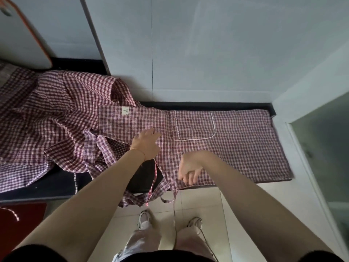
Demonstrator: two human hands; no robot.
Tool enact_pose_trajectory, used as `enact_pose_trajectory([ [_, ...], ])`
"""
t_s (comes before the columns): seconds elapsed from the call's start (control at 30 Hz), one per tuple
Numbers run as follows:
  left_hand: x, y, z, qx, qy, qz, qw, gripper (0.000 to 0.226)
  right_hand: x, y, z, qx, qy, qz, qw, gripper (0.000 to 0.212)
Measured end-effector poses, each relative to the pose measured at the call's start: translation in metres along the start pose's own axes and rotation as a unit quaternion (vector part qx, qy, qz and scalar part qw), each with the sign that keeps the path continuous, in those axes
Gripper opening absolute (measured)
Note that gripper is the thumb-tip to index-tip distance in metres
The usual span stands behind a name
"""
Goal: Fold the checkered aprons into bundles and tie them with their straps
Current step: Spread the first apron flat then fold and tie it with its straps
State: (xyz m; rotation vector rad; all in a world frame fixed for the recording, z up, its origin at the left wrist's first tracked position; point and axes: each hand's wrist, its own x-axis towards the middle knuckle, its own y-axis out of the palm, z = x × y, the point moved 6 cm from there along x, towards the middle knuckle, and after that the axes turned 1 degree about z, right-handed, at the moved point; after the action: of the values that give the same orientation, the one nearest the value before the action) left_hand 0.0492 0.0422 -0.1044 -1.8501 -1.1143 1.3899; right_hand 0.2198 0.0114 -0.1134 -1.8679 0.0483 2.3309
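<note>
Your left hand (146, 143) lies flat and wide on the apron (226, 148), palm down, just left of the pocket (194, 125). It grips nothing; it looks to be there to pin the cloth so it does not slide while the other hand works. Your right hand (189, 170) sits at the near edge of the same apron, fingers curled narrow and pinching the hem or the root of a strap; which of the two is hard to tell, as the fingers cover it.

The apron is spread along the dark worktop (56, 184), its skirt smoothed flat to the right and reaching almost to the right end. Its left end, with the small label (124, 111), overlaps a heap (47, 114) of more checkered cloth on the left, likely aprons waiting their turn. The near corner has slipped off the worktop edge and hangs in a bunch, and a strap (154, 178) runs from beside your left wrist down into that bunch. A second, thinner strap (174, 212) dangles toward the floor between your shoes.

By the look of it, folding has not really begun: the cloth is laid out flat first so the folds come square. Before you fold, gather the hanging corner and both straps back up, or they will drag the bundle off the edge and be out of reach for tying.
</note>
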Motion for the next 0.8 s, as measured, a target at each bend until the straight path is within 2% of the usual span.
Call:
enact_pose_trajectory([
  [0.03,0.003,0.003,0.004,0.027,-0.012,0.027,0.999,0.064,0.0,-0.019,-0.002,0.01,-0.002,-0.086,0.996,0.034],
  [0.1,0.008,0.007,0.014,0.059,-0.041,0.077,0.994,0.067,-0.01,-0.05,-0.008,-0.015,-0.029,-0.258,0.966,0.042],
  [0.17,0.011,0.008,0.019,0.07,-0.059,0.113,0.989,0.066,-0.022,-0.06,-0.013,-0.039,-0.069,-0.34,0.937,0.064],
  [0.27,0.017,0.01,0.023,0.078,-0.082,0.132,0.985,0.062,-0.016,-0.067,-0.033,-0.102,-0.079,-0.351,0.927,0.076],
  [0.33,0.025,0.013,0.022,0.082,-0.107,0.145,0.98,0.059,-0.004,-0.072,-0.059,-0.128,-0.051,-0.322,0.937,0.071],
  [0.4,0.034,0.008,0.015,0.08,-0.145,0.138,0.976,0.052,0.0,-0.088,-0.097,-0.105,0.0,-0.329,0.939,0.064],
  [0.5,0.053,-0.017,-0.006,0.105,-0.197,0.066,0.973,0.039,-0.011,-0.127,-0.159,-0.053,0.115,-0.384,0.915,0.033],
  [0.57,0.063,-0.036,-0.026,0.137,-0.207,-0.007,0.969,0.031,-0.018,-0.154,-0.187,-0.055,0.146,-0.407,0.9,0.019],
  [0.63,0.078,-0.048,-0.051,0.126,-0.196,-0.076,0.97,0.028,-0.022,-0.185,-0.201,-0.077,0.128,-0.452,0.879,0.015],
  [0.7,0.099,-0.049,-0.069,0.083,-0.167,-0.112,0.976,0.025,-0.023,-0.216,-0.207,-0.082,0.086,-0.489,0.864,0.017],
  [0.8,0.126,-0.042,-0.083,0.027,-0.13,-0.114,0.984,0.028,-0.015,-0.251,-0.207,-0.075,-0.004,-0.523,0.849,0.04],
])
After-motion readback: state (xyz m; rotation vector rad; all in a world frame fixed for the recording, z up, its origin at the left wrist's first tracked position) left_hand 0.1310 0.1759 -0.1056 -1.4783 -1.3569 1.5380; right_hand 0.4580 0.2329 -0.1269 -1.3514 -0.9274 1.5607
